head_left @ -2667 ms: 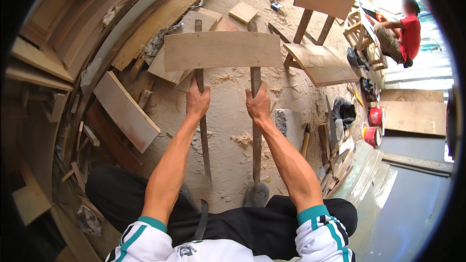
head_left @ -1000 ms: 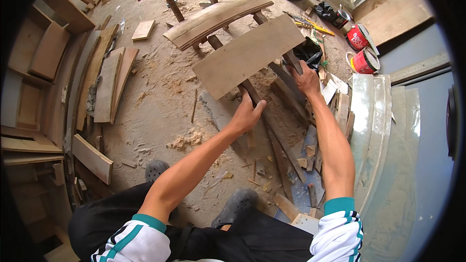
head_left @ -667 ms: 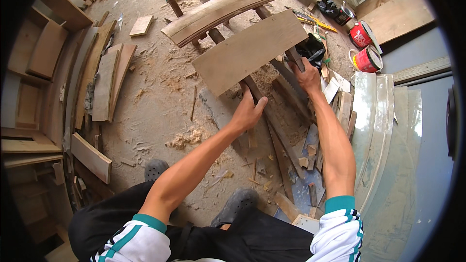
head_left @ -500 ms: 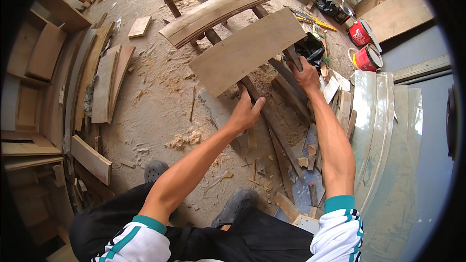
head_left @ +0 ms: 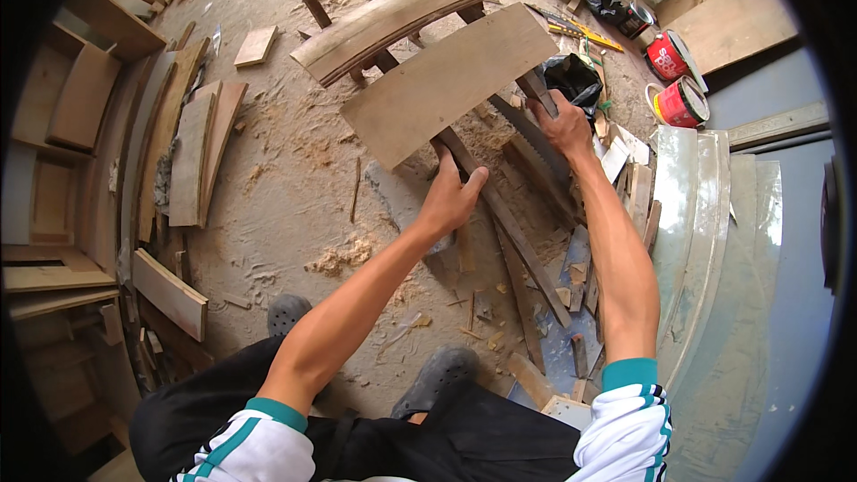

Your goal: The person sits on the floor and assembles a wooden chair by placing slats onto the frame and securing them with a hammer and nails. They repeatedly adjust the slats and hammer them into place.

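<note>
My left hand (head_left: 451, 196) grips one dark slanting wooden leg (head_left: 500, 214) just below the flat rectangular pale-brown wooden panel (head_left: 451, 80), fingers (head_left: 471, 186) wrapped around it. My right hand (head_left: 562, 125) closes on the other leg (head_left: 534, 87), to the right, at the panel's lower right edge. The panel tilts, its far end up to the right. Just beyond it stands a curved wooden slat piece on dark legs (head_left: 393, 22). Further right, two red paint tins (head_left: 671, 80) sit by a black plastic bag (head_left: 571, 78). On the left of the sawdust-strewn floor (head_left: 286, 187) lie long curved wooden boards (head_left: 192, 156). My grey shoes (head_left: 290, 311) show near the bottom.
</note>
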Available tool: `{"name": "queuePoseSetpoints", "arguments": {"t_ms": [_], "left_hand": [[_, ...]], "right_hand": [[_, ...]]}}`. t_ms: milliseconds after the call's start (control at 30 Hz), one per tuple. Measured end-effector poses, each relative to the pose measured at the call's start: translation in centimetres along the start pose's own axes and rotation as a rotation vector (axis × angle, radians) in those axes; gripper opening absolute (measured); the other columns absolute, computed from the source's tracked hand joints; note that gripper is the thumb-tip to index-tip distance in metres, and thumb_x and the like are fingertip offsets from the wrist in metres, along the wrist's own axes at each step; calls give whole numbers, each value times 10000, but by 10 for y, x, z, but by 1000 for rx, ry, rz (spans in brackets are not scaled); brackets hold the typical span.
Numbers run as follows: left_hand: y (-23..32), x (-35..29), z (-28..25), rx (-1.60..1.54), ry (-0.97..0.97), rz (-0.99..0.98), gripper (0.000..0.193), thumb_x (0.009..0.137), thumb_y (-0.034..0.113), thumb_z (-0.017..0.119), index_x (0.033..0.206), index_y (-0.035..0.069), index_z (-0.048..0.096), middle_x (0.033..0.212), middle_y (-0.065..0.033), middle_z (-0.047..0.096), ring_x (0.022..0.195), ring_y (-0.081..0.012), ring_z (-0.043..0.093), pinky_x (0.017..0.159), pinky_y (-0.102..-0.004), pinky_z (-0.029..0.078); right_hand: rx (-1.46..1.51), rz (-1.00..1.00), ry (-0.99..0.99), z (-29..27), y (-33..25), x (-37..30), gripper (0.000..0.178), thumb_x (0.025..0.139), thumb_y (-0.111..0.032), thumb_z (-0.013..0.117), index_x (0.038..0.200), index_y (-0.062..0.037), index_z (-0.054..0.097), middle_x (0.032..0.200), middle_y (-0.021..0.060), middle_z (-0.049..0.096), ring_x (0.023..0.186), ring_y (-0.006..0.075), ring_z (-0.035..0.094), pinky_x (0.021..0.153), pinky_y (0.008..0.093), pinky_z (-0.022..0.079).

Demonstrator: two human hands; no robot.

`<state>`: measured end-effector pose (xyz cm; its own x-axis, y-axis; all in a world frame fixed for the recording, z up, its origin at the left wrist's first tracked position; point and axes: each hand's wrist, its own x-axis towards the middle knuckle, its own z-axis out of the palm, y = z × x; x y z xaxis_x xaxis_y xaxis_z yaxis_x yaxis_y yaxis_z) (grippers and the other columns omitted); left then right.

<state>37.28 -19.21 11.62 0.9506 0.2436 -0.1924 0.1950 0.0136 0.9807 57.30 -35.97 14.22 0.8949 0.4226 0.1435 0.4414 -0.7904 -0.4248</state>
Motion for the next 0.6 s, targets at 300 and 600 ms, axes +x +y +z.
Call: {"name": "queuePoseSetpoints", "arguments": {"t_ms": [300,600], "left_hand": [[28,-4,2,-66,39,-9,621,951,269,605,1333,-95,277,1018,-188,637,760,-238,656,670,-351,536],[72,0,-3,-160,-6,-77,476,958,246,613,1235,-52,366,1197,-186,524,1083,-253,585,721,-346,627]], "right_hand": [[-57,-4,-53,-27,-15,8,487,908,-573,575,1081,-120,623,883,258,676,904,467,635,745,514,499],[-218,47,-156,-51,-22,30,600,898,-648,516,1149,-112,614,1011,272,684,1012,455,645,866,539,508]]}}
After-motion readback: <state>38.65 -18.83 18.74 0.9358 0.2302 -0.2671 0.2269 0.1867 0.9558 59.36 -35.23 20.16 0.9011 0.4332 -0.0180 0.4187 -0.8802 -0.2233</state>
